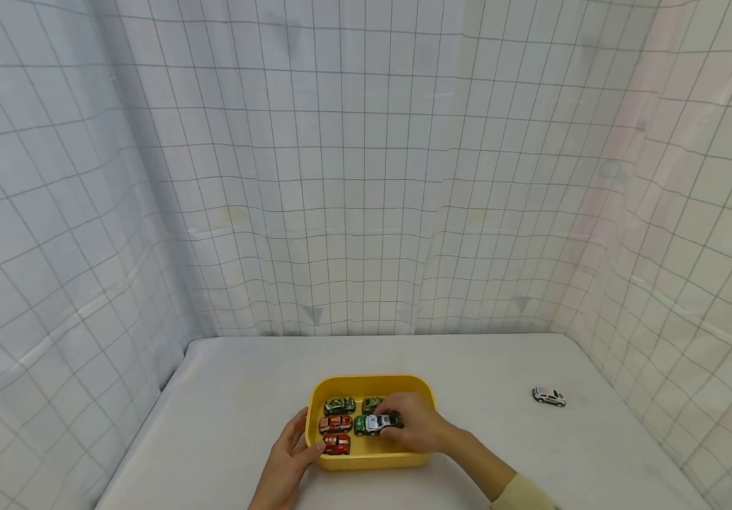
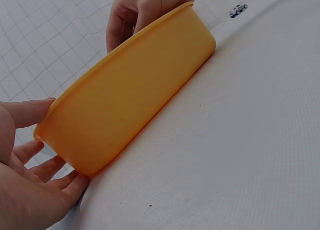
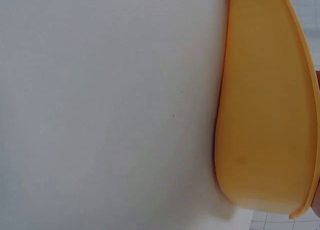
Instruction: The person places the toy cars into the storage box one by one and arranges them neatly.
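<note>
A yellow plastic bin [image 1: 375, 462] stands on the white table and holds several toy cars. My left hand [image 1: 285, 460] grips its left end, thumb over the rim and fingers against the outer wall. Inside the bin, my right hand [image 1: 421, 423] pinches a white and black toy car [image 1: 378, 423] between thumb and fingers. Just left of that car is a green toy car [image 1: 359, 425]. A camouflage toy car [image 1: 339, 405], an orange-red toy car [image 1: 336, 423] and a red toy car [image 1: 336, 444] line the left side. Another camouflage toy car [image 1: 370, 405] is partly behind my right hand.
A white toy car [image 1: 549, 396] lies on the table [image 1: 493, 453] to the right of the bin. White grid-patterned curtains [image 1: 372, 177] hang behind the table and along both sides.
</note>
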`<state>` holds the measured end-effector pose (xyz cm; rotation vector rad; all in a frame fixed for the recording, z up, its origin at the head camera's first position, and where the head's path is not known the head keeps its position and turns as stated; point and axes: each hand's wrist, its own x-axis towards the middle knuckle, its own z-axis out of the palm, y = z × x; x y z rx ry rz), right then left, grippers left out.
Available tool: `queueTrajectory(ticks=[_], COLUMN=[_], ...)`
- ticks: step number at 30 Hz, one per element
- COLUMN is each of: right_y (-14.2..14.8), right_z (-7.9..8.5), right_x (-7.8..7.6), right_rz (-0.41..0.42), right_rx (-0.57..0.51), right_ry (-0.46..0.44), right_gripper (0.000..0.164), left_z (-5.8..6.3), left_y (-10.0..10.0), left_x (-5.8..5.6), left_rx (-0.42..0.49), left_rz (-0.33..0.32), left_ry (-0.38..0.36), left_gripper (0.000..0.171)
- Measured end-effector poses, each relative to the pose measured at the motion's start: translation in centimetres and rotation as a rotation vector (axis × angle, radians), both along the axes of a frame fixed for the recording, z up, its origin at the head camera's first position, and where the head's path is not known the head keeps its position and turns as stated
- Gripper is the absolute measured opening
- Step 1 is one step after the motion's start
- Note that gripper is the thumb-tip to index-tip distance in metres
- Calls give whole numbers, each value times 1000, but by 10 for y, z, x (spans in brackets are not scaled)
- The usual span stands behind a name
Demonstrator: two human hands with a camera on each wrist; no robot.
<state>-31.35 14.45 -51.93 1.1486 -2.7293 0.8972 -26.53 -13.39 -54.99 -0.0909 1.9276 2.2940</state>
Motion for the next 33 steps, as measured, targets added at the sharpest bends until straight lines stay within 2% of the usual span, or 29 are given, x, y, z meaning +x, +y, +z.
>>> queueTrajectory(ticks=[4,10,18,26,33], right_y=[-9,-18,-25,-26,-26], right_z=[2,-3,-5,-6,-7], right_x=[2,0,-4,-2,-2], right_rz=[33,20,2,23,36], right_rx=[37,111,116,121,131], right_ry=[9,-42,-118,-117,-83], right_gripper=[22,21,23,26,26], left_z=[1,1,0,1,0], left_y=[1,2,4,4,6], left_x=[1,2,4,9,7], left_rx=[-5,-12,-8,0,-2], left_rz=[16,18,22,14,25], left_ry=[-19,-17,-2,14,-15], left_gripper=[91,91,91,90,92])
